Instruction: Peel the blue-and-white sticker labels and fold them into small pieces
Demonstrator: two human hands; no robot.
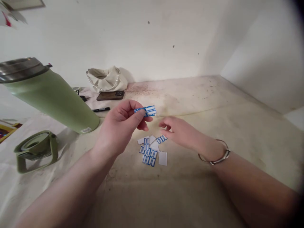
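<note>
My left hand (123, 122) is closed, pinching a small stack of blue-bordered label sheets (150, 110) between thumb and fingers. Below it on the table lies a loose pile of similar small label sheets (149, 157), some showing blue frames and some turned to their plain white side. One plain white sheet (162, 158) rests at the pile's right edge. My right hand (175, 129), with a bracelet at the wrist, hovers at the pile's upper right. Its fingers are curled, with thumb and fingertips apart, close to one blue-framed sheet; whether they touch it I cannot tell.
A large green tumbler (54, 98) stands at left, its green handled lid (36, 150) in front of it. Toward the wall are a white handbag (106, 79), a phone (110, 95) and a black pen (101, 110). A pale cover (201, 196) lies over the table.
</note>
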